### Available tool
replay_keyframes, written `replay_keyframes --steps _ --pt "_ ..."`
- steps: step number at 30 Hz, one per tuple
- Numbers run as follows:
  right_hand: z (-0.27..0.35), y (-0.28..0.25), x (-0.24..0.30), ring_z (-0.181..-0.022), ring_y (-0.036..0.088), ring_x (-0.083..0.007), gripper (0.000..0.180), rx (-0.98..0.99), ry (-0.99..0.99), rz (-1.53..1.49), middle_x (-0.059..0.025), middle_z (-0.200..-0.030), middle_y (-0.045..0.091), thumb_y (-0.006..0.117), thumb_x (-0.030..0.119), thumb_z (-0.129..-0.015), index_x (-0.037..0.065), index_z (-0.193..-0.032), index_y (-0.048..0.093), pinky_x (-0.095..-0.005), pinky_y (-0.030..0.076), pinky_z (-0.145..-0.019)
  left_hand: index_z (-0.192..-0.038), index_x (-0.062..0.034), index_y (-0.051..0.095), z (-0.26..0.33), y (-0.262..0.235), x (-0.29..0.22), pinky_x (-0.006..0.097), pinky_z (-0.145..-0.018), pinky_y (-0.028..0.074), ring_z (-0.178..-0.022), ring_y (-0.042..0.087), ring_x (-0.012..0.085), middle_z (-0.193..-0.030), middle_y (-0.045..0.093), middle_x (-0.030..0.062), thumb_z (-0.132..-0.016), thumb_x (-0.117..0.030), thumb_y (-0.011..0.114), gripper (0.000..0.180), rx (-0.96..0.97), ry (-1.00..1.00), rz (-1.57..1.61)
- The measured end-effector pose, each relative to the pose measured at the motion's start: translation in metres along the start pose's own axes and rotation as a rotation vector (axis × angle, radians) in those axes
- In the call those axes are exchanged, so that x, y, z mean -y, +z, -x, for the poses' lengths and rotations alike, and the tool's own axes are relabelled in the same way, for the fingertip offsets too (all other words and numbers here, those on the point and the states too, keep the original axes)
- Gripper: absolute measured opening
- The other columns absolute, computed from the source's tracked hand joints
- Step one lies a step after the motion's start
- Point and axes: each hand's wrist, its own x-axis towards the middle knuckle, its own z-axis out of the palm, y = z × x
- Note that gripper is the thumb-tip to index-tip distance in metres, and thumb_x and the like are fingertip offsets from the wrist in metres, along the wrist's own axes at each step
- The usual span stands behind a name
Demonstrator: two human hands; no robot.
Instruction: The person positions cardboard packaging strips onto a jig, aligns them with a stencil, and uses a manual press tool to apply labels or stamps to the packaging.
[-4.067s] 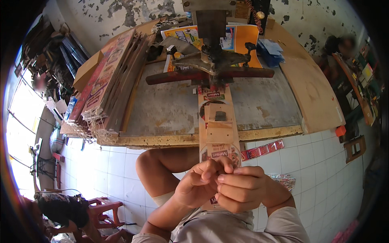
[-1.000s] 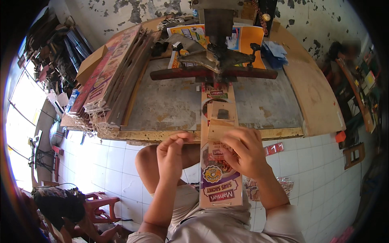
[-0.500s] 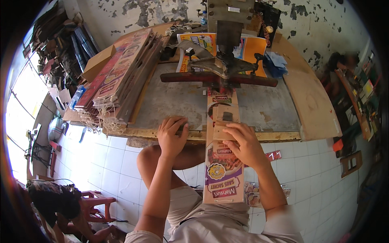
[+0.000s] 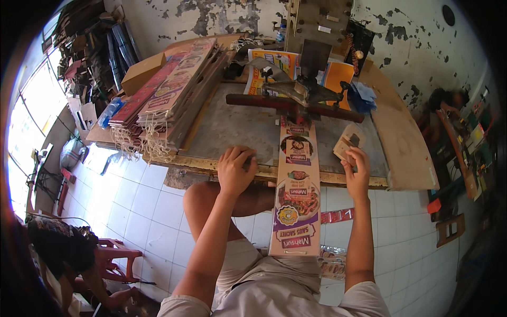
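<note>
- Peeling wall [image 4: 163, 21] rises at 12 o'clock behind the grey-topped table [image 4: 232, 121]; white floor tiles lie below.
- Clock directions run from the middle of the long printed card [image 4: 293, 232], which bridges the table's front edge and the person's lap.
- Its long axis runs almost straight from 6 to 12 o'clock, the far end reaching the press [image 4: 301, 95].
- The right hand [image 4: 355, 168], near 2 o'clock, pinches a pale block [image 4: 343, 141] with a dark patch; the block tilts from 7 toward 1 o'clock.
- The left hand [image 4: 236, 170], near 9 o'clock, rests at the table edge, fingers loosely bent, thumb apart, gripping nothing visible.
- Food pictures, a round yellow badge and a purple band cover the card; its bold lettering is upside down to the person, tops toward 6 o'clock.
- Similar printed cards [image 4: 174, 87] lean stacked at 10 o'clock, their print smaller, white cords dangling.
</note>
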Motion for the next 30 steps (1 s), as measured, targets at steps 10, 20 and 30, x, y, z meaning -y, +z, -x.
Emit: replay_keyframes --steps 10,20,30 --pt "0.0043 0.0060 -0.0063 -0.130 0.065 -0.0378 0.030 -0.080 0.013 0.049 -0.0121 -0.138 0.072 0.083 0.015 -0.101 0.008 -0.128 0.073 -0.0501 0.051 -0.109 -0.103 -0.0133 0.082 0.0017 -0.0027 -0.0008 0.044 -0.091 0.054 -0.106 0.070 0.0269 -0.112 0.075 -0.0004 -0.091 -0.016 0.076 0.013 0.024 -0.018 0.019" --pt "0.0051 0.0059 -0.0046 -0.129 0.066 -0.0383 0.030 -0.094 0.028 0.027 -0.0129 -0.136 0.073 0.085 0.014 -0.099 0.007 -0.125 0.073 -0.0505 0.051 -0.110 -0.106 -0.0131 0.081 0.0043 -0.0083 0.0003 0.045 -0.096 0.053 -0.111 0.069 0.0284 -0.117 0.075 0.0011 -0.093 -0.015 0.074 0.015 0.068 -0.006 0.035" --pt "0.0045 0.0069 -0.0081 -0.126 0.068 -0.0396 0.029 -0.110 0.009 0.006 -0.0142 -0.135 0.074 0.085 0.018 -0.100 0.005 -0.123 0.073 -0.0505 0.052 -0.108 -0.107 -0.0137 0.081 0.0047 -0.0072 -0.0006 0.046 -0.098 0.053 -0.112 0.068 0.0291 -0.118 0.075 0.0012 -0.093 -0.015 0.073 0.016 0.075 0.000 0.020"
